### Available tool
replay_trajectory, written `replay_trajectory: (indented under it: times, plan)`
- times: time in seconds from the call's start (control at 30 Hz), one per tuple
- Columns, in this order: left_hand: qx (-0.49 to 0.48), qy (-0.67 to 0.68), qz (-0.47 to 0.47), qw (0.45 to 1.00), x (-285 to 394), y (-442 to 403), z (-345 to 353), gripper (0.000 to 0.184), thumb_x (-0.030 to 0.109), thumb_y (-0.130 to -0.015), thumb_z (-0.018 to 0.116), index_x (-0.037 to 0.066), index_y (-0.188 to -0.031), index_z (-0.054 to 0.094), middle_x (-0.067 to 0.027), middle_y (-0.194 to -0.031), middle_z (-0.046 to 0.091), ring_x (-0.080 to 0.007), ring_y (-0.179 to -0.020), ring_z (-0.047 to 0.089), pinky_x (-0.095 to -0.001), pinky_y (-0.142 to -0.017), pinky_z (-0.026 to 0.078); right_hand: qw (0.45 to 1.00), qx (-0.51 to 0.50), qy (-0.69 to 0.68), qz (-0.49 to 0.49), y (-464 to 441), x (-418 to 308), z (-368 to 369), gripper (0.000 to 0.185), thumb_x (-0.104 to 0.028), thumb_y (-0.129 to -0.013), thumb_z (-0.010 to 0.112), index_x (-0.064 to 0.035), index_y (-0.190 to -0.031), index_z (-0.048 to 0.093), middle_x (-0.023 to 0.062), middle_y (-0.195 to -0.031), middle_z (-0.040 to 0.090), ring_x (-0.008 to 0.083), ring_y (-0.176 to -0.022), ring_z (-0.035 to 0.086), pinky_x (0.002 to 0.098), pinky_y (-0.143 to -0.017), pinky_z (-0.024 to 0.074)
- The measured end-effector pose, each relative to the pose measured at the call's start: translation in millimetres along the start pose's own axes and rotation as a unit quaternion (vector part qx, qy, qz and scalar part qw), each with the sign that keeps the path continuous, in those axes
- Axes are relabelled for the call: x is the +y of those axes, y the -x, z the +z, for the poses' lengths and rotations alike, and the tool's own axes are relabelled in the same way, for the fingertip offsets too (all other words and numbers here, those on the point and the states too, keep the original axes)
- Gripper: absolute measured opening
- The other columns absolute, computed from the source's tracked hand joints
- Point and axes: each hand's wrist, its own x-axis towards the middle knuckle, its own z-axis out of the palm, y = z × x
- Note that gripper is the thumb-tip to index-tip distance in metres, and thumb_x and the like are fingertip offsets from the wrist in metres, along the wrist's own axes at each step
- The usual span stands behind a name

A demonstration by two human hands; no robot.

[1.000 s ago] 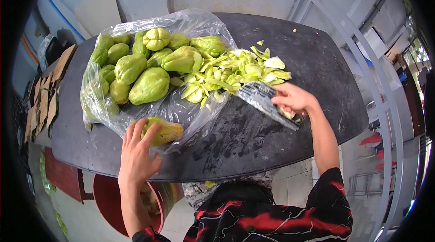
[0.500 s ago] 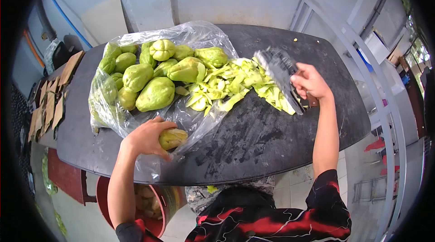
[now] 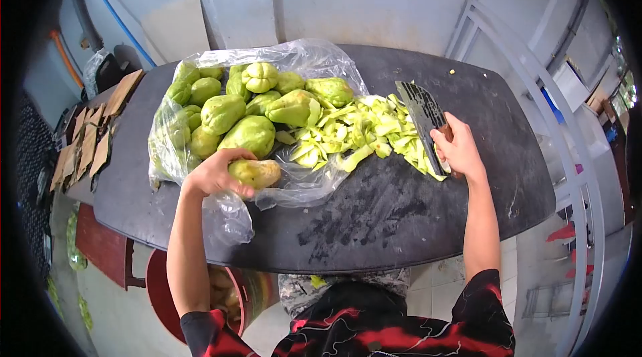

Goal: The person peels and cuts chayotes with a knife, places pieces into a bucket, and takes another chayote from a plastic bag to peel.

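Observation:
My left hand (image 3: 221, 171) is wrapped round a yellowish chayote (image 3: 257, 173) at the front of the clear plastic bag (image 3: 307, 190). Behind it, several green chayotes (image 3: 247, 136) are piled on the spread bag. In my right hand (image 3: 459, 149) is the handle of a broad, dark-bladed cleaver (image 3: 421, 113), its blade tilted and touching or just above the right end of a heap of pale green peelings (image 3: 354, 126). My fingers cover most of the handle.
All this lies on a dark table (image 3: 374, 223) with wet marks. Below its front edge stands a red bucket (image 3: 157, 283) with pale pieces inside. A grey metal rail (image 3: 575, 203) runs along the right. Cardboard pieces (image 3: 87, 143) lie at the left.
My left hand has moved up towards the pile with the chayote, which has turned. The cleaver, blurred before, now shows sharply beside the peelings. The whole view has shifted slightly.

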Motion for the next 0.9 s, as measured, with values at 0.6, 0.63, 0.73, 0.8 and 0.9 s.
replay_trajectory:
  times: [0.6, 0.63, 0.73, 0.8, 0.9]
  plan:
    - [0.299, 0.377, 0.189, 0.856, 92, -108, 113, 0.089, 0.008, -0.063, 0.093, 0.004, -0.137, 0.044, -0.0111, -0.124, 0.058, -0.0217, -0.111, 0.061, -0.0366, -0.094, 0.054, 0.979, 0.124, 0.002, -0.165, 14, -15, 66, 0.025, -0.017, -0.092, 0.071, -0.0020, -0.081, 0.054, -0.0005, -0.053, 0.044, 0.0070, -0.047, 0.041, 0.0291, -0.045, 0.0338]
    - [0.298, 0.349, 0.176, 0.871, 99, -109, 118, 0.089, 0.010, -0.062, 0.095, 0.005, -0.134, 0.044, -0.0110, -0.124, 0.058, -0.0202, -0.113, 0.059, -0.0328, -0.099, 0.050, 0.977, 0.124, -0.003, -0.174, 19, -15, 70, 0.024, -0.017, -0.092, 0.070, -0.0020, -0.081, 0.055, -0.0001, -0.053, 0.045, 0.0084, -0.046, 0.042, 0.0293, -0.044, 0.0347]
    - [0.267, 0.341, 0.191, 0.881, 108, -114, 134, 0.092, 0.018, -0.063, 0.097, 0.004, -0.134, 0.040, -0.0122, -0.123, 0.059, -0.0205, -0.114, 0.059, -0.0342, -0.098, 0.051, 0.968, 0.124, 0.025, -0.215, 30, -14, 75, 0.018, -0.014, -0.093, 0.069, -0.0006, -0.085, 0.059, 0.0038, -0.053, 0.051, 0.0140, -0.044, 0.050, 0.0303, -0.044, 0.0416]
    - [0.256, 0.348, 0.197, 0.880, 102, -119, 144, 0.096, 0.023, -0.062, 0.098, 0.004, -0.135, 0.037, -0.0123, -0.124, 0.055, -0.0208, -0.115, 0.056, -0.0347, -0.099, 0.049, 0.960, 0.127, 0.047, -0.245, 35, -15, 77, 0.015, -0.011, -0.091, 0.069, -0.0003, -0.087, 0.060, 0.0051, -0.056, 0.055, 0.0161, -0.046, 0.055, 0.0310, -0.046, 0.0454]
    - [0.328, 0.264, 0.210, 0.882, 92, -125, 154, 0.097, 0.025, -0.061, 0.096, 0.003, -0.131, 0.033, -0.0135, -0.123, 0.044, -0.0231, -0.117, 0.047, -0.0386, -0.103, 0.041, 0.933, 0.106, 0.096, -0.331, 38, -8, 81, 0.013, -0.006, -0.083, 0.070, -0.0003, -0.089, 0.060, 0.0097, -0.066, 0.063, 0.0240, -0.052, 0.064, 0.0352, -0.048, 0.0514]
